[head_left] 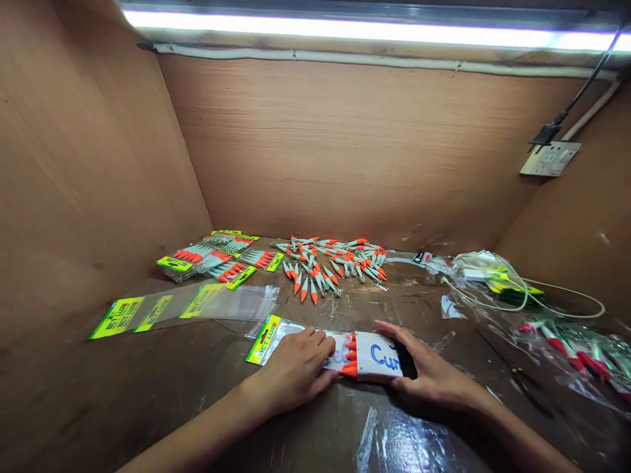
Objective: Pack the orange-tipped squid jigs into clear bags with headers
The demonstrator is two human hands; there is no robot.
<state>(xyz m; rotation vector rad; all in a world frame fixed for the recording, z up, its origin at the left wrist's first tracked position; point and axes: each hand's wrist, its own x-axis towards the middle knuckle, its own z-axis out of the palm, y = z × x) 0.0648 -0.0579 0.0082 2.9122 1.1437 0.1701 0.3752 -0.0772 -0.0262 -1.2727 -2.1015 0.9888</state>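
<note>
My left hand point(297, 363) lies over a clear plastic bag with a yellow-green "BCT LURE" header point(265, 340), fingers curled together on it. The bag's header sticks out to the left of that hand. My right hand point(436, 373) grips a flat white holder point(375, 356) with blue handwriting, thumb at the near edge and fingers at the far edge. From the holder's left end, orange tips of several fishing lures point(350, 361) poke out toward the left fingers. Whether the tips are inside the bag's mouth, I cannot tell.
Loose orange-and-white lures point(315, 263) form a pile at the back. Packed bags of lures point(217, 259) are stacked back left, with flat bags point(197, 303) before them. Right lie a white cord point(517, 305), pliers point(527, 387) and red-and-white lures point(572, 348) in plastic.
</note>
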